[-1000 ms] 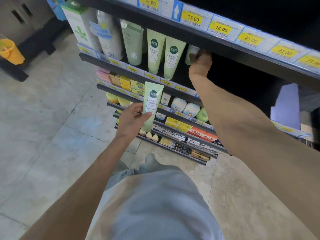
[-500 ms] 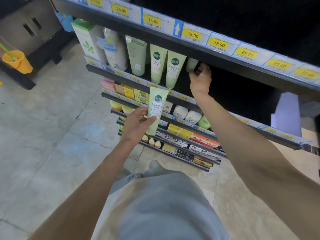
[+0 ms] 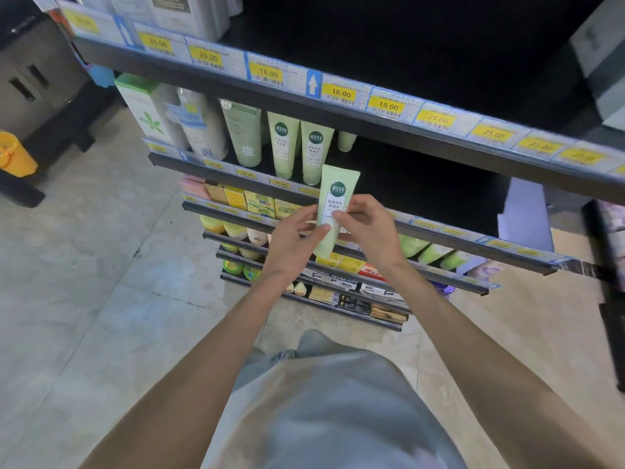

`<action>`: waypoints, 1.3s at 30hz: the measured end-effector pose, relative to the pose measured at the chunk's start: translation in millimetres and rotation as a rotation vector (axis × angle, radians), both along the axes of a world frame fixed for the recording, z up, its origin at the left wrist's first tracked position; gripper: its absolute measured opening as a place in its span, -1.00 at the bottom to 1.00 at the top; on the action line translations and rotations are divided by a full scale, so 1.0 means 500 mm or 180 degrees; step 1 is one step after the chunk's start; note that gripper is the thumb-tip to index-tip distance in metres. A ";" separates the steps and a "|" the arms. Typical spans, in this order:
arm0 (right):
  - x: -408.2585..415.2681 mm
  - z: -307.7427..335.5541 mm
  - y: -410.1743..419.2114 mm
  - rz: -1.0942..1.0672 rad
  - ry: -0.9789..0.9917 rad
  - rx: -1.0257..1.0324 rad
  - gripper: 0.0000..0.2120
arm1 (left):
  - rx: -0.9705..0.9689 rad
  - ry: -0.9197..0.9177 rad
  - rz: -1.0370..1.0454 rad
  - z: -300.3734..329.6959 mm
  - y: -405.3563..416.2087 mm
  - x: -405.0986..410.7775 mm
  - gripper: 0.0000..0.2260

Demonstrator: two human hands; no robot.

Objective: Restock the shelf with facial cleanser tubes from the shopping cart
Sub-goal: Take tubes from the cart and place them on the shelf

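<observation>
We hold one pale green facial cleanser tube [image 3: 334, 204] upright between both hands, crimped end up, cap end down. The left hand [image 3: 297, 242] grips the tube's left edge at label height, thumb pressed on the front, fingers curled behind. The right hand [image 3: 368, 228] closes on the right edge at the same height, thumb on the label, fingers wrapped to the rear. Both hands are partly closed around the tube; neither is flat.

The tube sits in the air just in front of the shelf [image 3: 422, 184], near its front rail. Farther in and to the left, two matching green tubes [image 3: 297, 143] stand upright side by side on that shelf, with a third tube [image 3: 346, 141] set deeper behind them. Left of these stand a taller green tube [image 3: 243, 130] and white bottles [image 3: 199, 126]. The shelf area to the right is dark. Yellow price tags [image 3: 340, 93] line the rail of the shelf above. Lower shelves carry small boxes [image 3: 236, 198].
</observation>
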State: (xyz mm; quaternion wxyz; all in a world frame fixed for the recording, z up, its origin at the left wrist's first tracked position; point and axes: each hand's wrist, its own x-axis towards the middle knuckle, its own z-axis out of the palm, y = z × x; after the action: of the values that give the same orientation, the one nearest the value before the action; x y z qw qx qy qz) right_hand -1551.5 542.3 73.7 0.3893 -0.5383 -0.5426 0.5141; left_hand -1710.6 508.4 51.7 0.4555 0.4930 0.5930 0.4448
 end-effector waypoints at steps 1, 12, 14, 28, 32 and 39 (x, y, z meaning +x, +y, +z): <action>0.006 0.005 0.002 -0.0058 -0.0010 0.0046 -0.74 | 0.0021 0.0035 -0.0061 0.002 0.004 0.000 -0.66; 0.046 0.021 0.073 -0.0868 -0.0145 0.0942 -0.71 | 0.0569 0.2933 -0.0750 -0.013 0.100 -0.058 -0.41; 0.039 0.009 0.094 -0.0897 -0.0271 0.0930 -0.69 | 0.0403 0.3170 -0.0965 -0.025 0.103 -0.065 -0.34; -0.013 -0.039 0.216 -0.0659 -0.1103 0.1151 -0.77 | 0.0595 0.3313 -0.0885 -0.056 0.094 -0.075 -0.23; -0.017 -0.039 0.238 -0.0663 -0.1199 0.1172 -0.79 | 0.0591 0.3291 -0.0927 -0.050 0.094 -0.077 -0.24; -0.028 -0.048 0.278 -0.0857 -0.1393 0.1049 -0.82 | 0.0533 0.3279 -0.0950 -0.041 0.090 -0.076 -0.23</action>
State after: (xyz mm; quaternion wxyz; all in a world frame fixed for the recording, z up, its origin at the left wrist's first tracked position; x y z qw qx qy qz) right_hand -1565.6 681.6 49.8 0.4099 -0.6329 -0.6135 0.2347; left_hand -1748.5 553.4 31.4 0.1231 0.7607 0.6256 0.1217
